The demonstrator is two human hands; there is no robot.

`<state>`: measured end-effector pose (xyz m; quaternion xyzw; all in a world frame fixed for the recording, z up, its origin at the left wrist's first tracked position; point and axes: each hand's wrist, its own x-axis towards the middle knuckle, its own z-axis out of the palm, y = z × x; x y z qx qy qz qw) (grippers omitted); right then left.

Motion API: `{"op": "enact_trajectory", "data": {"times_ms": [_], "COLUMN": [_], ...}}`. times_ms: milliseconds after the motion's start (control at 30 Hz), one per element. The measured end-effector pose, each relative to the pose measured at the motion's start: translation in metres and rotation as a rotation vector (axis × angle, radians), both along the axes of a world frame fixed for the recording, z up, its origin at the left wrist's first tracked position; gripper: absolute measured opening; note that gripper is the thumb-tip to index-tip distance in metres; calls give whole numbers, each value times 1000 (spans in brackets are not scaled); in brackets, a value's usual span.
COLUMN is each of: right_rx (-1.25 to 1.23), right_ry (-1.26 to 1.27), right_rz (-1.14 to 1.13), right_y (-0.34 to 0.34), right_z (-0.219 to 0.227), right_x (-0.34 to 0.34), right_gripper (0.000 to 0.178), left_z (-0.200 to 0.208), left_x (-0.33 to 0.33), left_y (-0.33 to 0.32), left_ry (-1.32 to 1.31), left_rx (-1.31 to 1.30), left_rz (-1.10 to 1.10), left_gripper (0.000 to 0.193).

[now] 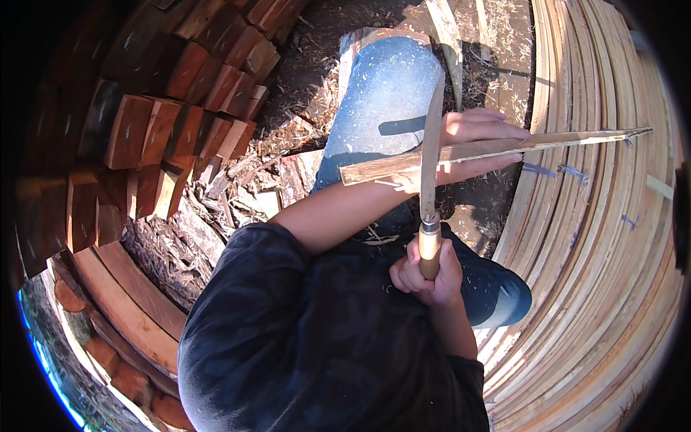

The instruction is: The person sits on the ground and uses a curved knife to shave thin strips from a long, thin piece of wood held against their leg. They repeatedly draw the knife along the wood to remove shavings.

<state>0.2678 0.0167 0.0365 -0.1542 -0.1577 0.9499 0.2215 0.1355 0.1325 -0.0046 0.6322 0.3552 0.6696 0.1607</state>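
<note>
My left hand (pixel 468 133) reaches across in front of me and holds a narrow wooden strip (pixel 554 142), its fingers along both sides of it. One end of the strip points left over my forearm; the thinner, splintered end reaches right. My right hand (pixel 433 277) is closed round the wooden handle of a long knife (pixel 430 162). The blade points away from me and crosses over the strip near its left end. Whether the edge touches the wood, I cannot tell. Part of my left palm is hidden behind the blade and strip.
Stacked wooden blocks (pixel 147 129) rise on the left, with curved-looking boards (pixel 129 288) below them. Long slats (pixel 576 237), some tied in bundles, lie along the right. Wood chips (pixel 248 187) cover the ground around my jeans-clad knee (pixel 389 79), beside loose wood pieces (pixel 448 36).
</note>
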Motion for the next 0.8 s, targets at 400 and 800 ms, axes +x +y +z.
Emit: {"op": "enact_trajectory", "data": {"times_ms": [400,800], "right_rx": [622,274], "right_ry": [-587,-334], "right_rz": [-210,-79], "right_y": [-7,-5], "right_z": [3,11], "right_x": [-8,-5], "right_gripper": [54,58], "left_z": [-4,-5], "left_x": [-3,2], "left_y": [4,6], "left_ry": [66,-70], "left_rx": [86,50], "left_rz": [33,-11], "left_gripper": [26,27]}}
